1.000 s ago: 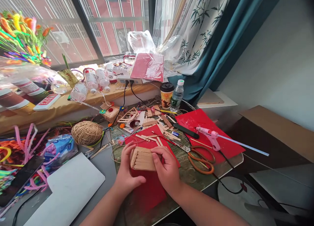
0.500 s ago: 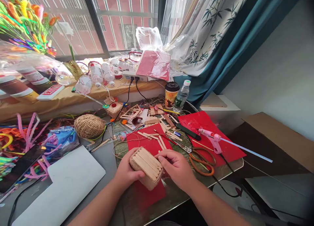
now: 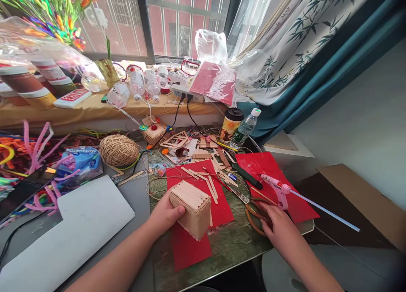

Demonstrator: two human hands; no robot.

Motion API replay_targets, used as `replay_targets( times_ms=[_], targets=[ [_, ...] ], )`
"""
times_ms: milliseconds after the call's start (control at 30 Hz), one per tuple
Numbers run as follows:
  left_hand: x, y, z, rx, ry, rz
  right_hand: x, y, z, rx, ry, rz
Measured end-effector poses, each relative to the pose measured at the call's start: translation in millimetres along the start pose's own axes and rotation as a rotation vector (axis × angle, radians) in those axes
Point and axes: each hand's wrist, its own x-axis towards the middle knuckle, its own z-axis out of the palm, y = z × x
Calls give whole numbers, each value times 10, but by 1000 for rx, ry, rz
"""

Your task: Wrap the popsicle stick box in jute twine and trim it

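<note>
My left hand (image 3: 166,214) grips a small box (image 3: 194,220) from its left side, thumb across the near face. Craft sticks (image 3: 190,195) laid side by side cover the box's top, and twine runs around the edge below them. The box is tilted above red paper (image 3: 192,256). To the right, my right hand (image 3: 281,226) has its thumb and fingers around the brown handles of a pair of scissors (image 3: 252,220). The scissors lie on the table with blades pointing up and left; the fingertips are partly hidden. Close by is a pink glue gun (image 3: 279,188) with a long clear glue stick.
Loose craft sticks (image 3: 212,188) lie beyond the box. A twine ball (image 3: 119,151) and white sheet (image 3: 85,224) are at left. A drink cup (image 3: 231,125) and water bottle (image 3: 245,130) stand behind. The glue gun's cord and the table's right edge are near my right hand.
My right hand has left the box and moved right to the scissors' handles. My left hand still holds the box, now tilted to show more of its side. The view has shifted.
</note>
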Motion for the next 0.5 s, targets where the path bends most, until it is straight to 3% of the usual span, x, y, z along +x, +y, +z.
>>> replay_targets(
  times_ms=[267,500],
  targets=[
    [32,3,-25,361,-32,117,-43,-181,-313,143,-118,138],
    [-1,42,-15,466,-79,84,-147,-799,-593,450,-347,45]
  ],
)
